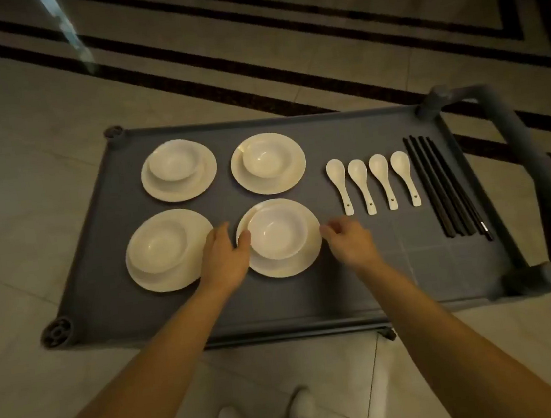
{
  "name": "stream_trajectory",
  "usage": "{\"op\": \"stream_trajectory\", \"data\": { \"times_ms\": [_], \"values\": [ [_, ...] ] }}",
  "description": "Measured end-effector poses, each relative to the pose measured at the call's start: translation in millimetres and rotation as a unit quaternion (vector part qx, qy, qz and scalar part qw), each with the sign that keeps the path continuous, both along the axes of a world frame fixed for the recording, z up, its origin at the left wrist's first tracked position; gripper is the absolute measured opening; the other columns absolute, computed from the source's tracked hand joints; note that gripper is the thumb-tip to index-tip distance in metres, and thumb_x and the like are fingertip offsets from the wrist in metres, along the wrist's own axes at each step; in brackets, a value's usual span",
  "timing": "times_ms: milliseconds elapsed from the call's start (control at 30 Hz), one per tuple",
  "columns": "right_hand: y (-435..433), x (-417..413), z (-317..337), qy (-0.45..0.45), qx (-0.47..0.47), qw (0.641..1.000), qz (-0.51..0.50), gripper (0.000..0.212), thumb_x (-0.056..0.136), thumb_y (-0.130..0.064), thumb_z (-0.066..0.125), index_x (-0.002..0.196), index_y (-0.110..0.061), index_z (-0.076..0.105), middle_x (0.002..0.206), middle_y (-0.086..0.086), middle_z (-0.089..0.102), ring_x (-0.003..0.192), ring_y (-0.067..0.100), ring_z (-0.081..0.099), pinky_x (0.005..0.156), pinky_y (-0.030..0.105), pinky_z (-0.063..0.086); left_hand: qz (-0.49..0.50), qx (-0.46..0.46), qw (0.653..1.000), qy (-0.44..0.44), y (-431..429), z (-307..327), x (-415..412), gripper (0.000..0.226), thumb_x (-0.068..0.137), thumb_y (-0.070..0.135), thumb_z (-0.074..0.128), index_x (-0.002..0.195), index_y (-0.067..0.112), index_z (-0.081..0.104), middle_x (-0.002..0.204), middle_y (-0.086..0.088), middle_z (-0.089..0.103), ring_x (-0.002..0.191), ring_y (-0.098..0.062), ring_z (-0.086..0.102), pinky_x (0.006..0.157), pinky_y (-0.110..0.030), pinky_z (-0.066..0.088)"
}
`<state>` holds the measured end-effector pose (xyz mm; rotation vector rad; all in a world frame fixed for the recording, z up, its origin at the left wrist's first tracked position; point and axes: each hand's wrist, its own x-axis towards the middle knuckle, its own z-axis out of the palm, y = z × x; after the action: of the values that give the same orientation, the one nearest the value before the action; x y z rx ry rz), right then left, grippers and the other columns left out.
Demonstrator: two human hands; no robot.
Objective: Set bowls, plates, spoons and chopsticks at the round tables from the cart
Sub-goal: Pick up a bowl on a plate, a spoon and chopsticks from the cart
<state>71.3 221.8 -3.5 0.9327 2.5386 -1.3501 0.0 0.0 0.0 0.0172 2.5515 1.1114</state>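
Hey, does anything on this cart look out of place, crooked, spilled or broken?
Nothing is spilled or broken, only small things. The near left bowl sits off-centre, pushed toward the left rim of its plate. One chopstick pokes out past the bundle at the near end. The spoons lie in a neat row.

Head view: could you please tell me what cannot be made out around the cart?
In the head view:
Round tables: outside the frame.
Chopsticks: overlapping dark sticks, count unclear.
Near-right plate: rims partly covered by left hand and right hand; grip uncertain.
Under the cart: hidden by its top.
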Motion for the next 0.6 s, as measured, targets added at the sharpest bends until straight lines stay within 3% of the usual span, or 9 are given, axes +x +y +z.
{"op": "stream_trajectory", "data": {
  "times_ms": [167, 300, 400, 600],
  "values": [
    [2, -7, -11, -0.004, -0.018, 1.000, 0.013, 0.031, 0.099, -0.025, 0.055, 0.112, 0.000, 0.068, 0.106, 0.018, 0.070, 0.099, 0.034, 0.065, 0.081, 0.039, 0.049, 0.045, 0.025, 0.998, -0.047, 14, -14, -12, 0.067, 0.101, 0.047, 0.045, 0.155, 0.010, 0.029, 0.158, -0.012, 0.037, 0.144, -0.031, 0.036, 0.114, -0.042, 0.030],
    [4, -11, -15, -0.011, -0.023, 0.999, 0.020, 0.026, 0.099, -0.017, 0.054, 0.113, -0.003, 0.070, 0.106, 0.015, 0.072, 0.096, 0.030, 0.066, 0.087, 0.042, 0.052, 0.091, 0.056, 0.991, -0.076, 21, -20, -21, 0.064, 0.099, 0.048, 0.046, 0.151, 0.011, 0.038, 0.153, -0.010, 0.045, 0.138, -0.031, 0.043, 0.104, -0.039, 0.035],
    [6, -15, -18, -0.023, -0.025, 0.999, 0.020, 0.021, 0.096, -0.012, 0.056, 0.110, -0.009, 0.071, 0.096, 0.007, 0.070, 0.091, 0.026, 0.066, 0.085, 0.040, 0.054, 0.112, 0.069, 0.986, -0.105, 24, -24, -26, 0.060, 0.098, 0.051, 0.045, 0.143, 0.013, 0.048, 0.145, -0.010, 0.052, 0.128, -0.031, 0.050, 0.097, -0.040, 0.038],
    [8, -14, -23, -0.021, -0.020, 0.999, 0.021, 0.017, 0.094, -0.012, 0.061, 0.108, -0.011, 0.070, 0.095, 0.002, 0.066, 0.087, 0.019, 0.062, 0.080, 0.033, 0.052, 0.135, 0.107, 0.976, -0.135, 25, -31, -30, 0.057, 0.097, 0.054, 0.046, 0.135, 0.012, 0.057, 0.137, -0.008, 0.058, 0.103, -0.020, 0.050, 0.089, -0.036, 0.039]
  ]
}}
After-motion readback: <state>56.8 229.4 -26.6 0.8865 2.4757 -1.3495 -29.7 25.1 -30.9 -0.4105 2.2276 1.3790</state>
